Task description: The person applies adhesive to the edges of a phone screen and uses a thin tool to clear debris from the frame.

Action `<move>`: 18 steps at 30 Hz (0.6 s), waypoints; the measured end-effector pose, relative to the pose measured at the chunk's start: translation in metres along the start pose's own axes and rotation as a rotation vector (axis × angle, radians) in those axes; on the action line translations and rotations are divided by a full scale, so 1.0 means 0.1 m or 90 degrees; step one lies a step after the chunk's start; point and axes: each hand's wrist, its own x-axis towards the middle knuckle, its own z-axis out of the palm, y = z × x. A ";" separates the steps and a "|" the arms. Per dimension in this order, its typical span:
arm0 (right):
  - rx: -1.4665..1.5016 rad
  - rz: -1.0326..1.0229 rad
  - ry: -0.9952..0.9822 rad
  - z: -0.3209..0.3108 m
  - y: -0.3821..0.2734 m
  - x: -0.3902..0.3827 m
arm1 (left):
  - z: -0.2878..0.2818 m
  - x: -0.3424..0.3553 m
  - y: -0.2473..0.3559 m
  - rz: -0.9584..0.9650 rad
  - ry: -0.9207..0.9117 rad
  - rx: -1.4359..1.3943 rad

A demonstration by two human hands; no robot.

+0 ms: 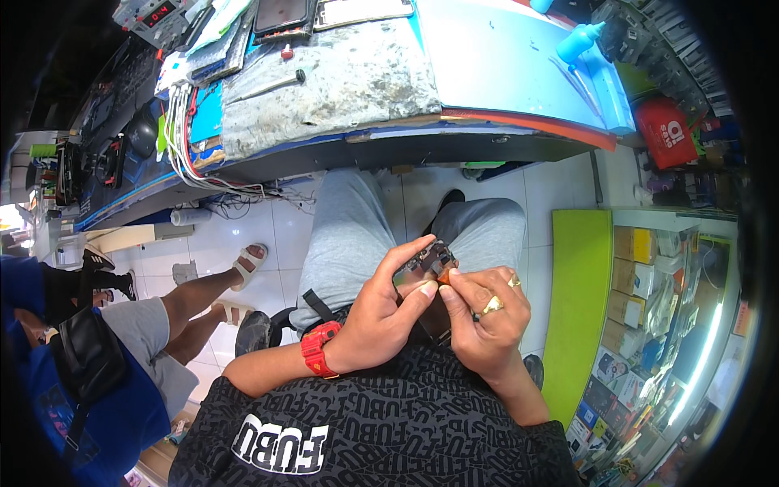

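Observation:
My left hand (381,312), with a red watch on its wrist, grips a small dark opened phone (428,261) over my lap, thumb on its near edge and fingers curled over the top. My right hand (485,321), wearing gold rings, pinches a small orange-tipped tool (444,277) against the phone's lower right corner. Both hands touch each other above my grey shorts. Much of the phone is hidden by my fingers.
A worn grey work mat (324,81) covers the bench ahead, with a blue mat (503,57), a blue squeeze bottle (578,42), a screwdriver (268,85) and white cables (182,138). A green-topped glass counter (578,292) stands right. A seated person (122,341) in blue is left.

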 end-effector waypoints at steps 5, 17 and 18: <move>-0.005 -0.005 0.003 0.01 0.01 0.01 | 0.02 0.00 0.03 -0.007 0.006 -0.019; 0.008 -0.002 -0.002 0.01 -0.01 0.01 | 0.02 0.02 0.05 0.002 0.003 -0.023; 0.003 -0.006 0.000 0.02 0.00 0.01 | 0.02 0.02 0.05 0.002 0.002 -0.026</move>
